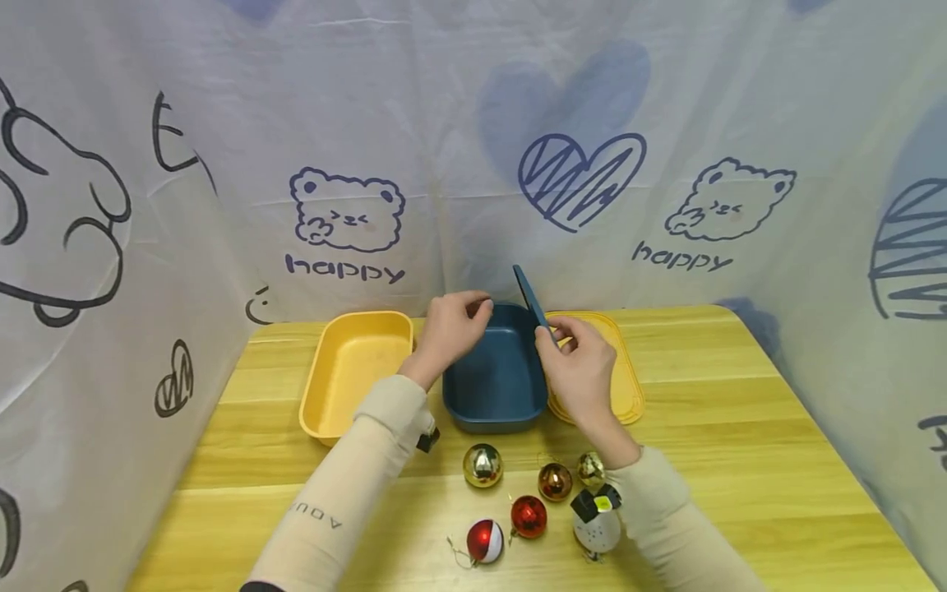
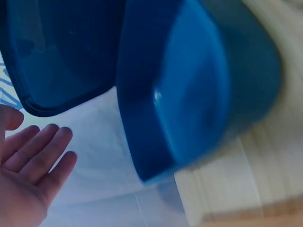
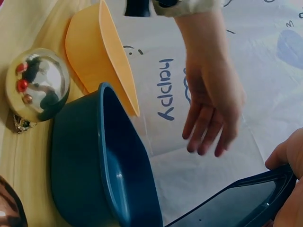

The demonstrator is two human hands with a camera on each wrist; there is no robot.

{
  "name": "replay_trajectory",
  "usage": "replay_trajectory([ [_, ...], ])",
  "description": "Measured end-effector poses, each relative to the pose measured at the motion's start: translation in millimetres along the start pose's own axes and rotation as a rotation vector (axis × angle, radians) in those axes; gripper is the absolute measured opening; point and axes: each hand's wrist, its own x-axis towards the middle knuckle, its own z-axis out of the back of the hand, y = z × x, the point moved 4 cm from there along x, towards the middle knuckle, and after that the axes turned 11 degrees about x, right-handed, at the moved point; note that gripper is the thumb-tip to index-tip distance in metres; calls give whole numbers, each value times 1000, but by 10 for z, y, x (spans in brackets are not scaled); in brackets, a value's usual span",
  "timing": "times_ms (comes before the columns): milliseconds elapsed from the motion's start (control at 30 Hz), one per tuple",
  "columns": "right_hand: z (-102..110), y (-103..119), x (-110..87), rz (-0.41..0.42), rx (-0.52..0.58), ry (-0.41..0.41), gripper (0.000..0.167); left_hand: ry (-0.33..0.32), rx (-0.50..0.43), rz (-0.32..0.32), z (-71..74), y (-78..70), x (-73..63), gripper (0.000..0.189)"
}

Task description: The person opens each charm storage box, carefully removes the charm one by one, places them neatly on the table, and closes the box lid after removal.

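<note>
My right hand point(image 1: 580, 362) pinches a dark blue lid point(image 1: 529, 298) by its edge, holding it tilted up over the right side of a blue container point(image 1: 496, 374). That container stands on the table with its inside bare. Above its left rim hovers my left hand point(image 1: 456, 325), fingers relaxed and holding nothing. In the left wrist view the left hand's fingers point(image 2: 40, 153) show apart from the lid point(image 2: 61, 56). The right wrist view shows the thumb and fingers on the lid's edge point(image 3: 255, 189).
A yellow container point(image 1: 355, 370) stands left, a yellow lid point(image 1: 627, 386) lies right. In front are a gold ball point(image 1: 482, 465), a copper ball point(image 1: 555, 482), a smaller gold ball point(image 1: 591, 468), a red ball point(image 1: 528, 516), a red-white ball point(image 1: 484, 541) and a white ornament point(image 1: 598, 530).
</note>
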Motion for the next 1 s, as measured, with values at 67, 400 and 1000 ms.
replay_trajectory([
  [67, -16, 14, -15, 16, -7, 5, 21, 34, -65, 59, -11, -22, 27, 33],
  [400, -131, 22, -89, 54, -30, 44, 21, 143, -539, 280, -92, -138, 89, 36],
  [1000, -304, 12, -263, 145, -84, 68, 20, 143, -738, 440, -206, -116, 47, 50],
])
